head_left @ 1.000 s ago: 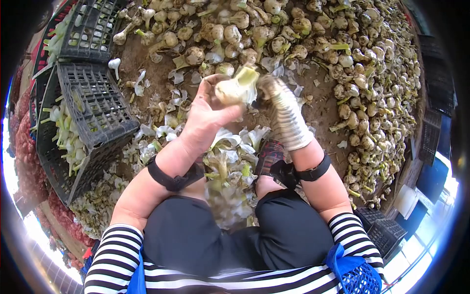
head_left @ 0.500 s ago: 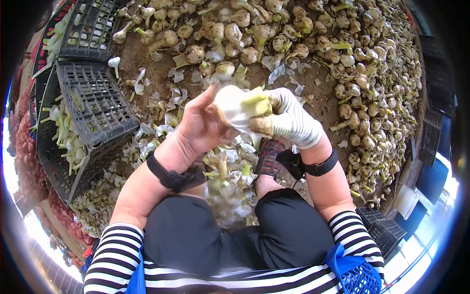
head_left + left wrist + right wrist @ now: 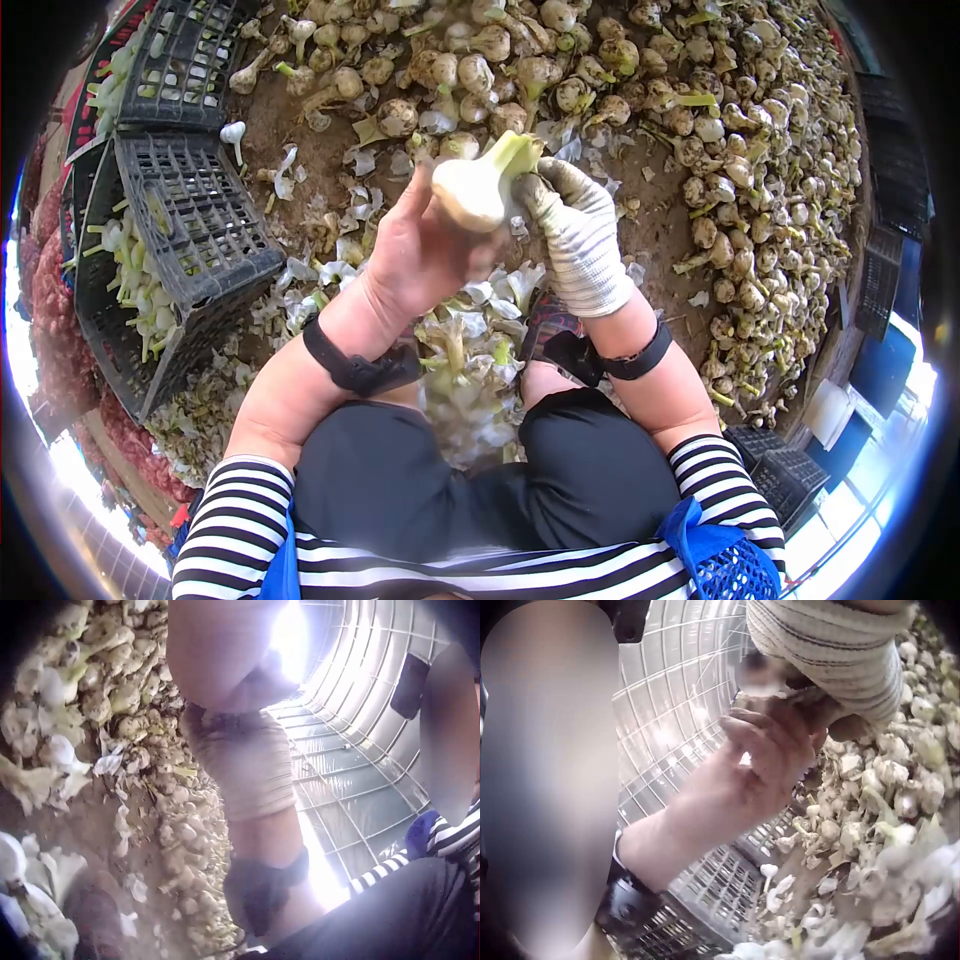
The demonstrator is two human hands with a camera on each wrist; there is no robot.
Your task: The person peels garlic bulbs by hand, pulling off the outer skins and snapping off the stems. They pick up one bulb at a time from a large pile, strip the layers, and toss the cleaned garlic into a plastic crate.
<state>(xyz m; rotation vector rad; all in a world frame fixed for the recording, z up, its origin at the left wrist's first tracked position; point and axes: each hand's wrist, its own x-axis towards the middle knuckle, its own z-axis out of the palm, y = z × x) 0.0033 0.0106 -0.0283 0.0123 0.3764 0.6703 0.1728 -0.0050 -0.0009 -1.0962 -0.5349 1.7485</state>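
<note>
In front of the knees, a pale, smooth garlic bulb (image 3: 468,192) with a short green stem (image 3: 514,152) is held between the two hands. My bare left hand (image 3: 425,245) cups the bulb from the left and below, thumb beside it and fingers blurred. In the right wrist view the left hand's fingers (image 3: 761,742) look curled. My right hand (image 3: 580,235), in a striped, soiled work glove, pinches at the stem end with thumb and forefinger. The left wrist view shows this glove (image 3: 251,761) from its cuff side, with the bulb hidden.
Unpeeled garlic (image 3: 740,160) is heaped ahead and to the right. Black plastic crates (image 3: 195,215) stand at left, with trimmed garlic (image 3: 140,280) in one. Loose skins (image 3: 460,345) lie between the feet. One white bulb (image 3: 233,132) is on the ground by the crates.
The right hand came in from a blur to the stem, then shifted slightly up and away. The bulb has turned, its stem now pointing up and right. The left hand stays around the bulb.
</note>
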